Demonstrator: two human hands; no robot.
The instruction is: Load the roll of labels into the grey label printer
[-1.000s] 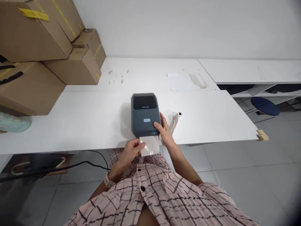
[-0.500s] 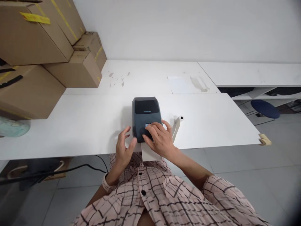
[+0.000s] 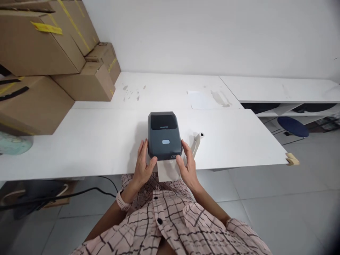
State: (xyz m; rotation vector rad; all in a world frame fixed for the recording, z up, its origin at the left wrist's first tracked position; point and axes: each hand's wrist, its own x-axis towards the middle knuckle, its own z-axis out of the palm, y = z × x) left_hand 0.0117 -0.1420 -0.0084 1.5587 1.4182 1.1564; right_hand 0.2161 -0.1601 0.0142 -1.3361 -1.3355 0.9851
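Observation:
A dark grey-blue label printer (image 3: 164, 136) stands on the white table near its front edge, with a black window on top and a pale button. From its front slot hangs a strip of white label paper (image 3: 168, 171), reaching over the table edge. My left hand (image 3: 143, 164) holds the printer's left side, fingers along the wall and thumb at the front corner. On the opposite side, my right hand (image 3: 188, 166) grips it with fingers on the right wall and thumb at the front. To the right lies a small paper roll (image 3: 199, 136) with a loose tail.
Cardboard boxes (image 3: 89, 81) with yellow tape are stacked at the left. A teal object (image 3: 16, 143) sits at the left edge. A white sheet (image 3: 200, 100) lies further back. Tape wraps the table's right corner (image 3: 292, 159); beyond is a blue stool (image 3: 293, 126). Black cables (image 3: 79, 193) run below.
My right hand has moved off the printer's top button to its right side. My left hand has closed in against the left side. The view has shifted slightly.

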